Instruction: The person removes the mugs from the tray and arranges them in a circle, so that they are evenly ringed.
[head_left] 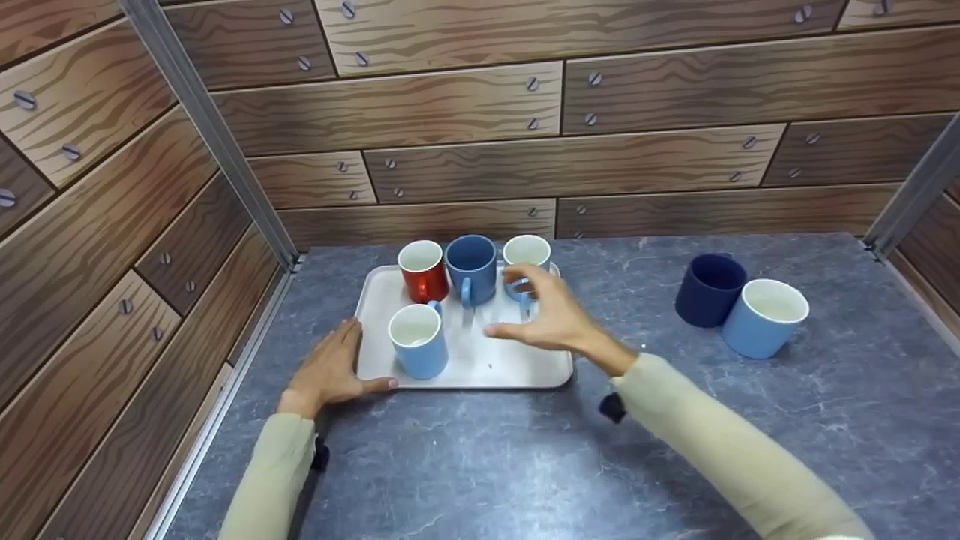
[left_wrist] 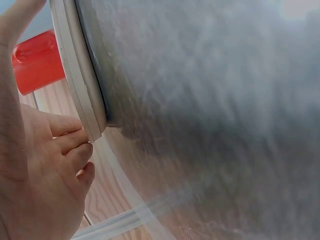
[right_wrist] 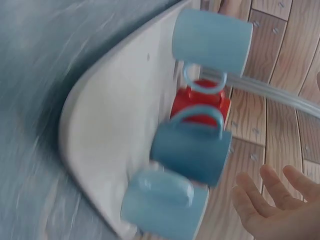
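A white tray (head_left: 495, 367) carries several upright mugs. At its back stand a red mug (head_left: 415, 281), a mid-blue mug (head_left: 484, 281) and a light blue mug (head_left: 527, 251), handles facing the front. Another light blue mug (head_left: 421, 352) stands at the front left, its handle toward the back. My left hand (head_left: 330, 371) rests against the tray's front left corner, fingers along the left rim and thumb at the front rim. Above the tray's right side, my right hand (head_left: 551, 319) is spread and empty, partly covering the back light blue mug; the right wrist view shows a gap between them.
To the right on the grey marbled table (head_left: 615, 480) are a navy mug (head_left: 701, 300) and a light blue mug (head_left: 757, 330), side by side. Wood-patterned walls (head_left: 450, 112) with metal corner posts (head_left: 202, 112) enclose the table at the back and sides.
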